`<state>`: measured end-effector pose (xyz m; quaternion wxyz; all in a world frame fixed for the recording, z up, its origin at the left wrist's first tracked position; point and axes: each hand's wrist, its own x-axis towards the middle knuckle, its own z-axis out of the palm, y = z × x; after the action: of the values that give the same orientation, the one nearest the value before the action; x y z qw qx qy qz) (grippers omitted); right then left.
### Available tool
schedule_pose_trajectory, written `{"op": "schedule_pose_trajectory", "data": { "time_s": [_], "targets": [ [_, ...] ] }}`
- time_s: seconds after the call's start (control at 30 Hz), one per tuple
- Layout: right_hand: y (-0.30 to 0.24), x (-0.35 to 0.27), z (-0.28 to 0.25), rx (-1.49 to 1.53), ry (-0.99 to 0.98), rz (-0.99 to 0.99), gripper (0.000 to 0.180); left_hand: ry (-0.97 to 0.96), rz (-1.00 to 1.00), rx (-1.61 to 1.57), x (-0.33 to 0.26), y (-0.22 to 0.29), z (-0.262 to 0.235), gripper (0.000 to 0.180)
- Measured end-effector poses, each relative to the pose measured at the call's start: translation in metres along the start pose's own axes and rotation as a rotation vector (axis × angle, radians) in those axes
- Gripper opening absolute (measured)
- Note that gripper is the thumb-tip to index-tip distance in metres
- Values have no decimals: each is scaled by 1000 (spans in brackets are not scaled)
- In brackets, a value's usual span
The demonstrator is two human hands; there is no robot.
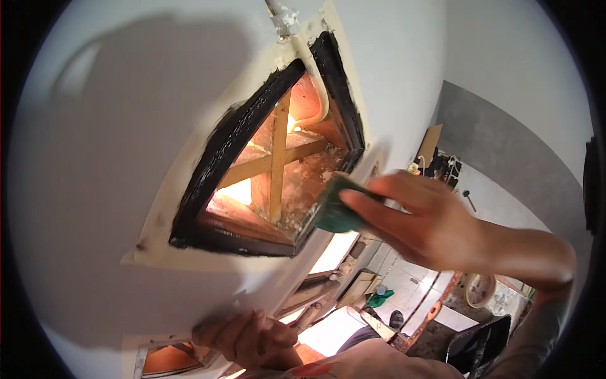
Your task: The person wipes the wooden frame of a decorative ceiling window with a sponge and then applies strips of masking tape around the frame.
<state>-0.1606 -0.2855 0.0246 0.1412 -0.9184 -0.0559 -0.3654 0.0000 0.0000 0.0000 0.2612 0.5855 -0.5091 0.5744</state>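
Head view is showing the right hand grasping a green pad at the right edge of a black frame, while the left hand is curling at near left, contents unclear.

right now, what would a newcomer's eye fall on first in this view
Probably the glowing orange opening at upper centre, with its thick black border and crossed wooden bars. Next comes the right hand, right of centre, holding a green pad by the border's lower right side. A big dark shadow also stands out on the pale wall at upper left.
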Motion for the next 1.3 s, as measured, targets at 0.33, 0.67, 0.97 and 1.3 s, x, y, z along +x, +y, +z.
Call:
{"op": "schedule_pose_trajectory", "data": {
  "time_s": [0.33, 0.67, 0.97, 1.3],
  "targets": [
    [-17, 83, 65, -365, -397, 372, 38, -49, -31, -24, 3, 6, 0, 6],
    [-2, 81, 92, -226, -241, 318, 24, 1, -70, -55, -4, 9, 12, 9],
    [-1, 42, 45, -279, -192, 252, 28, -10, -66, -36, -3, 12, 12, 11],
    [15, 24, 48, -230, -195, 102, 44, 40, -71, -50, -2, 10, 18, 7]
  ]
}}
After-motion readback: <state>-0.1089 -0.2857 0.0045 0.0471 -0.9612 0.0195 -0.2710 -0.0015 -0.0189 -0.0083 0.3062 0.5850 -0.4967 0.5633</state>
